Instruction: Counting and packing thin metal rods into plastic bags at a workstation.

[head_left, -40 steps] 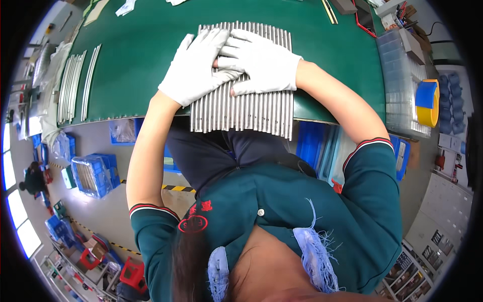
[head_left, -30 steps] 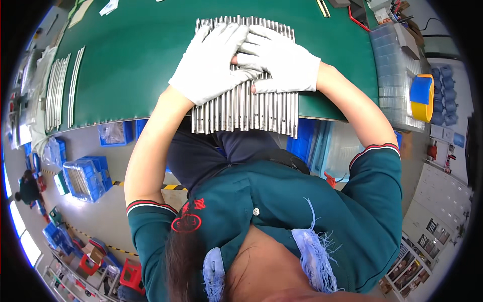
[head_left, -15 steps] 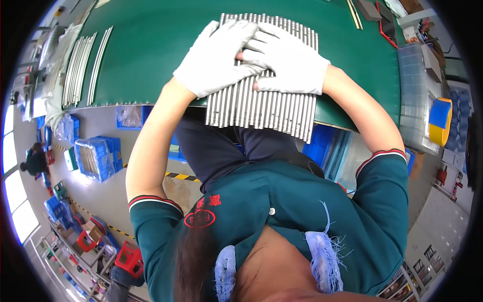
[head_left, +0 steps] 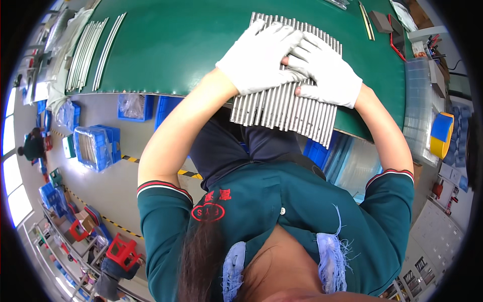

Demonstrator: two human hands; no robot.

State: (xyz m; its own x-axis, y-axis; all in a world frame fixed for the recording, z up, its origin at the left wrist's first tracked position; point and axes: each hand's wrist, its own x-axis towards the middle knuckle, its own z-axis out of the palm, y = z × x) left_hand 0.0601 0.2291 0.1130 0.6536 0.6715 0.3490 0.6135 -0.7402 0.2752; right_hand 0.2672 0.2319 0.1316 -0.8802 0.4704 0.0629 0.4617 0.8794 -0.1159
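Observation:
A flat row of several silver metal rods (head_left: 282, 108) lies side by side on the green table (head_left: 181, 45), its near ends hanging over the table's front edge. My left hand (head_left: 259, 58), in a white glove, presses flat on top of the rods. Beside it my right hand (head_left: 327, 70), also gloved, rests flat on the rods with its fingertips touching the left hand. Neither hand closes around a rod.
More long metal rods (head_left: 90, 50) lie at the table's far left. A yellow-and-blue tape roll (head_left: 440, 133) and clear trays (head_left: 420, 95) sit at the right. Blue bins (head_left: 93, 146) stand on the floor below; another person (head_left: 32, 146) is far left.
The view has shifted a little, so the rods and both hands sit further right in the picture. Both hands stay pressed on the rods, which hang over the table's front edge as before.

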